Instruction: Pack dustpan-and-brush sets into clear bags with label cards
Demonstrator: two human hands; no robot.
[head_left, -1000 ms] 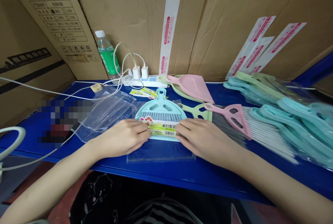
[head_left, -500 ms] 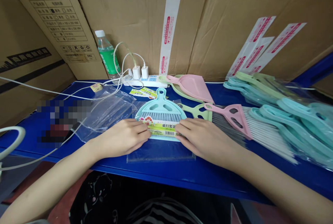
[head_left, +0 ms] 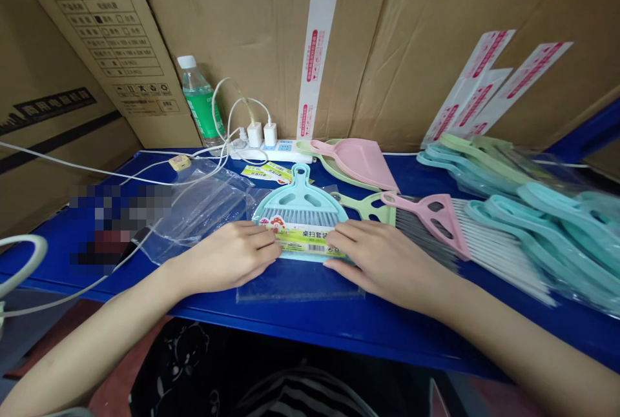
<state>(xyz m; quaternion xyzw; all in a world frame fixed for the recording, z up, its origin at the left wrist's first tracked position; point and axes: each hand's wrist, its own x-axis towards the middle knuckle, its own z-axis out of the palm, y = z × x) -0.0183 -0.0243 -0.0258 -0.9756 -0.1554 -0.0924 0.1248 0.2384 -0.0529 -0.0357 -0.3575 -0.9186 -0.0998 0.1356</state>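
A light-blue dustpan (head_left: pixel 292 186) with a matching grey-bristled brush (head_left: pixel 301 217) nested in it lies in front of me, handle pointing away. Across its lower part runs a printed yellow-green and white paper label (head_left: pixel 312 246). My left hand (head_left: pixel 237 254) closes on the left end of the label and the set, fingers curled together. At the right end, my right hand (head_left: pixel 363 252) holds the same set, fingers over the label and thumb at the near edge. Underneath, a clear plastic bag (head_left: pixel 300 284) lies flat on the blue table (head_left: pixel 271 320).
Pink (head_left: pixel 363 159) and green dustpans lie behind, beside loose labels (head_left: pixel 266 173). Right are a pink brush (head_left: pixel 431 210), a green brush (head_left: pixel 371 205) and bagged blue sets (head_left: pixel 566 230). A power strip (head_left: pixel 276 152), a bottle (head_left: pixel 198 101), cables and another clear bag (head_left: pixel 198 210) are left.
My right thumb has moved slightly down and away from the label, and the right fingers have shifted a little. The left hand and the set stay in place.
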